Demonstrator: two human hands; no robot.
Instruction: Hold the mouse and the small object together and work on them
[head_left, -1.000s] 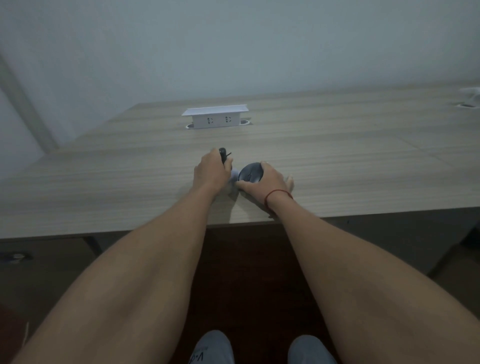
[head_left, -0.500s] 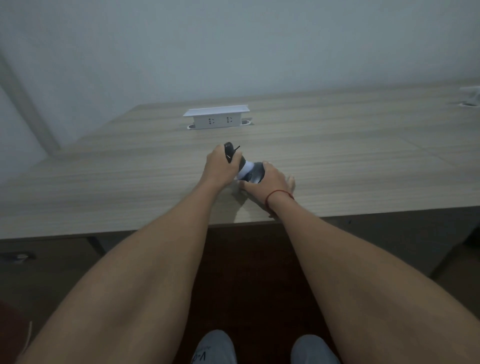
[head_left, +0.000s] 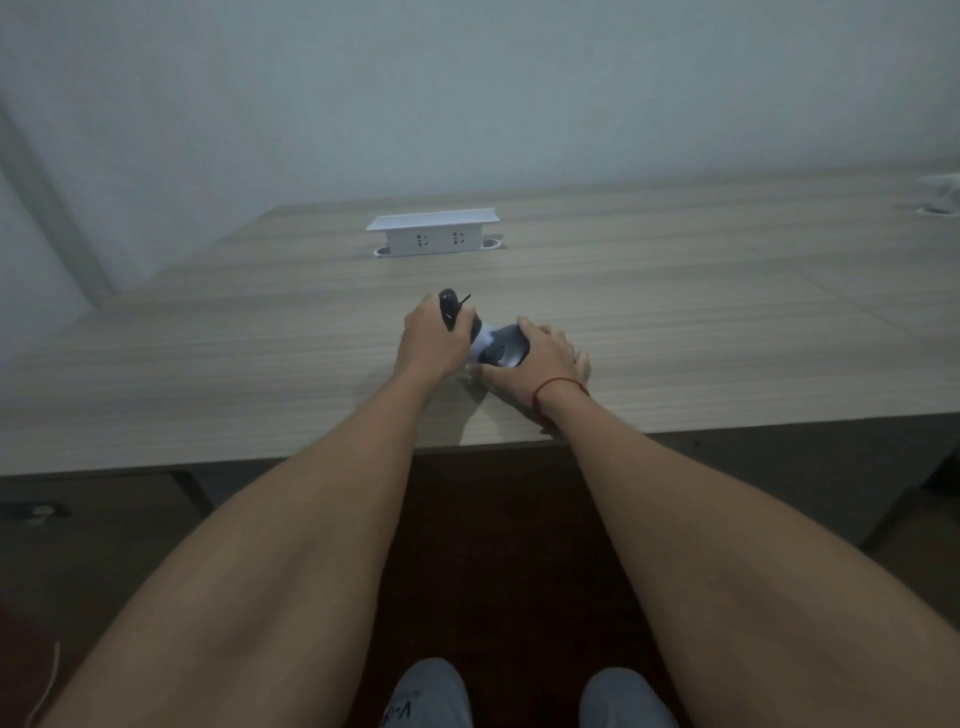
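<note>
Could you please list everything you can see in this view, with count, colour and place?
table: one, light wood grain, across the middle of the view.
socket box: one, white, raised from the table's far middle.
dark object: one, black, gripped in the left hand; what it is I cannot tell.
mouse-like object: one, dark with a white patch, under the right hand on the table.
white item: one, at the far right table edge, too blurred to identify.
shoes: two, grey, at the bottom.
wrist string: one, red, right wrist.
left hand: one, gripping.
right hand: one, holding.
</note>
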